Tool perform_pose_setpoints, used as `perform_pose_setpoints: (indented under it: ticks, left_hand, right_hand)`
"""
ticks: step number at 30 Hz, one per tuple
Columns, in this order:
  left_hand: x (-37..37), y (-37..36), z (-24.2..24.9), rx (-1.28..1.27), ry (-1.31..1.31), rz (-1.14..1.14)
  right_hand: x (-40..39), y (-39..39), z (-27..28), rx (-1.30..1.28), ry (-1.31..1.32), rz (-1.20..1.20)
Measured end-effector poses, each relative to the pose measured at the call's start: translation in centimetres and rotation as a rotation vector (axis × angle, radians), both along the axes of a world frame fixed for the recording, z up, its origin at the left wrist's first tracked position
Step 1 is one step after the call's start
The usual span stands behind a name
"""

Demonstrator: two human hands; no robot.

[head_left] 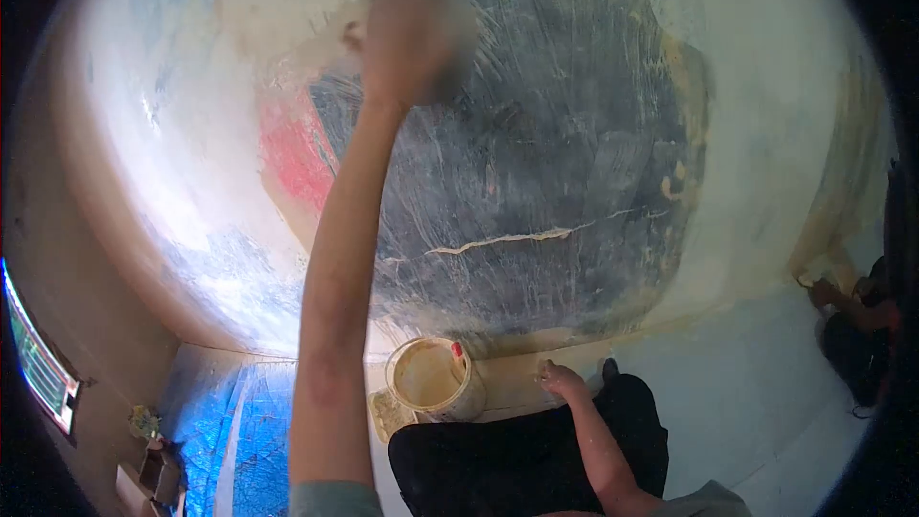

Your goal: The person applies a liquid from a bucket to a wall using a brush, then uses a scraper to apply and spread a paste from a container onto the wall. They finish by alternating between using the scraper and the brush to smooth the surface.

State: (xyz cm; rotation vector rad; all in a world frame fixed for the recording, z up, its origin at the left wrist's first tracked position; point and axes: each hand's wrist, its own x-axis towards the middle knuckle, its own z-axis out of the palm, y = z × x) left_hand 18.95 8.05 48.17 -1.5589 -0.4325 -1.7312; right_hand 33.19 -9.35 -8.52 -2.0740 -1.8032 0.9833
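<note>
My left hand (414,33) is raised high against the wall, over the upper left part of a dark grey patch (536,144). Motion smears its fingers, so I cannot see whether it holds anything. Low down, my right hand (562,381) is by my knee, its fingers curled together. Pale material shows at its fingertips, but I cannot make out whether they hold something. Between my arms stands an open round bucket (472,400) with pale, yellowish paste inside. A red-ended handle (458,352) leans at its rim. A light crack runs across the lower dark patch.
At the far right, another person's hand (821,295) is near the wall's base. A blue tarp (254,436) covers the floor at lower left, beside a cardboard box (144,488). A small pale container (391,414) stands left of the bucket. A barred window (38,354) is at far left.
</note>
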Motion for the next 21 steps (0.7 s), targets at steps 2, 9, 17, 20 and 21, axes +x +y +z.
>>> perform_pose_setpoints:
  ticks: [2,9,17,20,21]
  left_hand:
    - [0.5,-2.3,-1.0,0.093,0.525,0.210]
    - [3.9,-0.9,3.5,-0.164,-0.065,0.050]
    - [1.5,0.8,5.0,0.015,0.247,0.012]
    - [1.6,1.3,4.5,-0.002,0.002,0.085]
    - [2.7,-1.4,2.6,0.014,0.248,0.181]
  right_hand:
    - [-0.2,0.4,0.3,0.020,0.007,0.016]
    - [-0.2,-0.1,0.5,-0.002,0.079,-0.037]
    - [-1.0,-0.3,2.0,-0.041,0.048,-0.012]
    - [-0.8,0.6,-0.6,0.017,0.067,-0.023]
    - [-0.5,0.7,-0.2,-0.028,0.045,-0.015]
